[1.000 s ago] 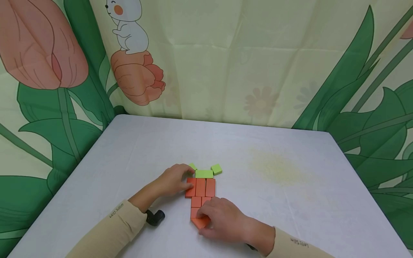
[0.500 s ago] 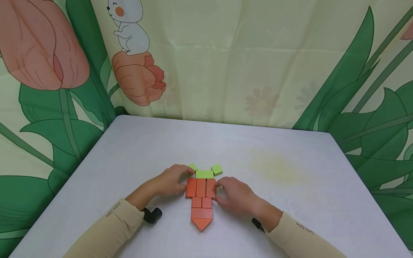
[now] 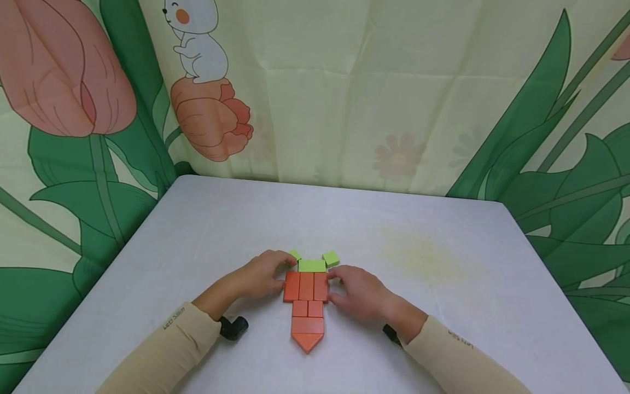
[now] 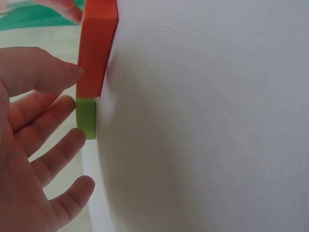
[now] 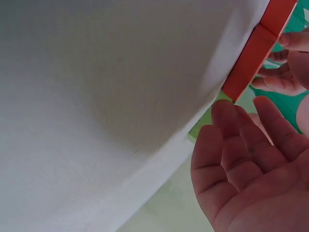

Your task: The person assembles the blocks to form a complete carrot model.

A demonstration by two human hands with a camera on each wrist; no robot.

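Observation:
Flat wooden blocks lie together on the white table in the head view. Three long red-orange blocks (image 3: 306, 286) stand side by side, with two small orange squares (image 3: 307, 308), a crosswise orange block (image 3: 307, 325) and an orange triangle (image 3: 307, 342) below them. A green block (image 3: 312, 266) lies along their top, flanked by a tilted green square (image 3: 331, 258) and another green square (image 3: 295, 254) partly behind fingers. My left hand (image 3: 261, 274) has its thumb at the row's left side, fingers loosely extended. Opposite, my right hand (image 3: 361, 295) touches the right side with relaxed fingertips.
The white table (image 3: 236, 213) reaches back to a curtain (image 3: 315, 98) printed with tulips and leaves. Black wrist cameras sit under both forearms, the left camera (image 3: 234, 328) close to the tabletop.
My right hand has gone from the triangle up to the right side of the long blocks, uncovering the lower blocks. My left thumb has slid off the left block to its side.

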